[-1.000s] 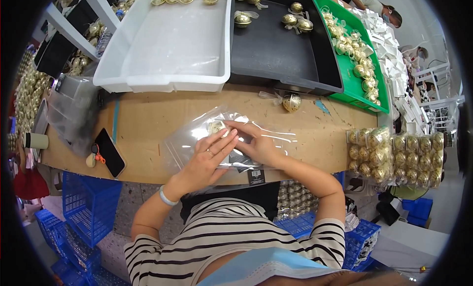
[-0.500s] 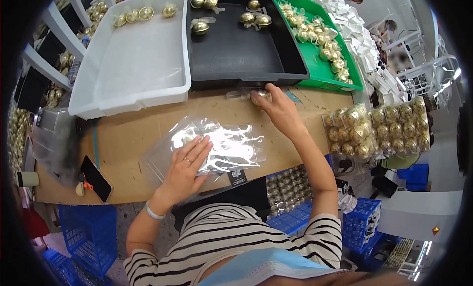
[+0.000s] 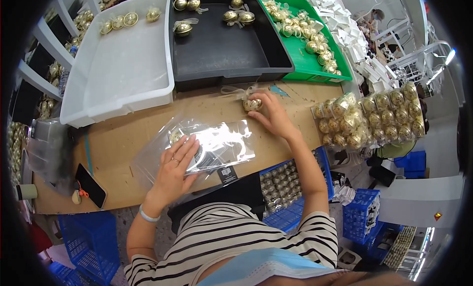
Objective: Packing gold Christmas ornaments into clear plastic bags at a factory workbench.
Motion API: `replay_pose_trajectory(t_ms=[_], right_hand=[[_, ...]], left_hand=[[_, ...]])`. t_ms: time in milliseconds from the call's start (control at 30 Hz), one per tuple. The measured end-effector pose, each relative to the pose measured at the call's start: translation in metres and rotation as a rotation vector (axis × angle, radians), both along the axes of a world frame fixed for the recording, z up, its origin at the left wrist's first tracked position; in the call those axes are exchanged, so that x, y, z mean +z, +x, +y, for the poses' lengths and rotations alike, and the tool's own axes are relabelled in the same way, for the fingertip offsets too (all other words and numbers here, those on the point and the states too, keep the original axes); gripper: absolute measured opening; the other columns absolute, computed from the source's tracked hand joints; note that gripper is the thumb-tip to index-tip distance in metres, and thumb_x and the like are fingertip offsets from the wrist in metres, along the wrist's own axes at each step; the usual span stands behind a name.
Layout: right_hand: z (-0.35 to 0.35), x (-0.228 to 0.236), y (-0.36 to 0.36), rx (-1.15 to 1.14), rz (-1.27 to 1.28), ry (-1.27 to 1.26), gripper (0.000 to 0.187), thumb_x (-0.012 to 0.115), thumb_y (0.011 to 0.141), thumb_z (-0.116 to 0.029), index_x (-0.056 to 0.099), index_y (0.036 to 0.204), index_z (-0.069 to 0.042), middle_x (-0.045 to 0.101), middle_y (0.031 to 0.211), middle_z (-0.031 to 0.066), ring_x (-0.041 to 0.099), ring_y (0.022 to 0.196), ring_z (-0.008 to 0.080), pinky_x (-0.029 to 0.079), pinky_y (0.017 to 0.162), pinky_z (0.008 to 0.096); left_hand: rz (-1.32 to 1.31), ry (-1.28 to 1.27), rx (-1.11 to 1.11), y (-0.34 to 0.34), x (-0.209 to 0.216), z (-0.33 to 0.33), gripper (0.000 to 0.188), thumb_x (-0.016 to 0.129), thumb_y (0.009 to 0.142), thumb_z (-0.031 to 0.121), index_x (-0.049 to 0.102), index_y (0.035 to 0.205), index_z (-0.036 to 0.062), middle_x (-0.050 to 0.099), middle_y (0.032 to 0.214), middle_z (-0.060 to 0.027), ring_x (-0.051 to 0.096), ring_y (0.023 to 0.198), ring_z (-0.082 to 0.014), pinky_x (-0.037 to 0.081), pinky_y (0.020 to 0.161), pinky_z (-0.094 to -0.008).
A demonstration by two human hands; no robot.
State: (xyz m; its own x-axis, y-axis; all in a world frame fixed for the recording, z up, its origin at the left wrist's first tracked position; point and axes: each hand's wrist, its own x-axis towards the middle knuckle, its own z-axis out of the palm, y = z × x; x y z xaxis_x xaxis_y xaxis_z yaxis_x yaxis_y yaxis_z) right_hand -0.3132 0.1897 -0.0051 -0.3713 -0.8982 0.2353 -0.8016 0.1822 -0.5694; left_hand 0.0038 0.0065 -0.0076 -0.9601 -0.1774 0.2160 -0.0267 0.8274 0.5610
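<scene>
Flat on a stack of clear plastic bags [image 3: 236, 140] lies my left hand [image 3: 175, 163], its fingers stretched out and holding nothing. A dark card with a barcode label [image 3: 226, 173] shows at the near edge of the bags. My right hand [image 3: 276, 116] curls its fingers and thumb around a shiny gold ball ornament [image 3: 252, 105], between the bags and the black tray. A sheer ribbon [image 3: 233, 90] trails from the ornament to the left on the table. Part of the ball is hidden by my fingers.
A white tray [image 3: 118, 64], a black tray [image 3: 221, 49] and a green tray [image 3: 295, 54] with gold ornaments line the table's far side. Packed ornaments [image 3: 340, 121] stand at right. A phone [image 3: 90, 186] lies left; a blue crate [image 3: 288, 207] with ornaments sits below the front edge.
My right hand has drawn the gold ball ornament nearer to me, away from the black tray's front. My left hand stays on the bags. The whole view has shifted slightly.
</scene>
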Motion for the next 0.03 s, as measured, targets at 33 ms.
replay_pose_trajectory(t_ms=[33], right_hand=[[0.0035,-0.0035,0.0033,-0.009,-0.122,0.042,0.040,0.075,0.088,-0.017,0.061,0.126,-0.013,0.047,0.136,0.0141,0.051,0.123,0.0335,0.042,0.108,0.0411]], left_hand=[[-0.007,0.009,0.006,0.0004,0.0016,0.0012,0.079,0.080,0.077,0.018,0.049,0.148,0.0056,0.046,0.155,-0.0125,0.039,0.143,-0.0339,0.033,0.114,-0.0444]])
